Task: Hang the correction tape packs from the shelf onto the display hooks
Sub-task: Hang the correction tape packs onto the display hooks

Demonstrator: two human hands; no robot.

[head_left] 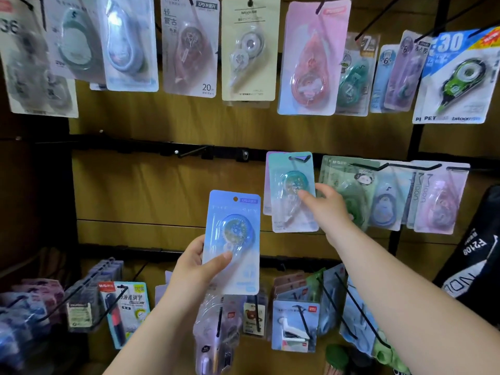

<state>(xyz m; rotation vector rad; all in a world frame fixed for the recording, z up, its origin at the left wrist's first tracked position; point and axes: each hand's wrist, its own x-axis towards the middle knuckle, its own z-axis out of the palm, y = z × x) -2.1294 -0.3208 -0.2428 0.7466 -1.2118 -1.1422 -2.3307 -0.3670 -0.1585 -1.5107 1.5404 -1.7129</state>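
Correction tape packs [249, 50] hang in three rows across the display board [135, 190]. The top row is filled from edge to edge, and the middle row is filled only toward the right edge. The bottom row is crowded with packs and a pen pack [121, 312]. A black bag [476, 253] intrudes at the board's right edge. The blue pack [232, 239] is held upright in front of the board's centre, below the middle rail and on no hook. The left hand [194, 266] grips its lower part, thumb across the front and fingers behind the card. The teal pack [293, 190] is seated on its hook at the left end of the filled section. The right hand [327, 204] reaches to it, fingertips at its right edge and blister. Whether it pinches or only touches cannot be determined. Judged step: settling the teal pack, with the blue pack next. That move calls for raising the blue pack and threading its hang hole [235, 198] over a hook tip. The empty hook [190, 152] on the middle rail, left of the teal pack, is nearest. The right forearm crosses in front of the lower-right packs.
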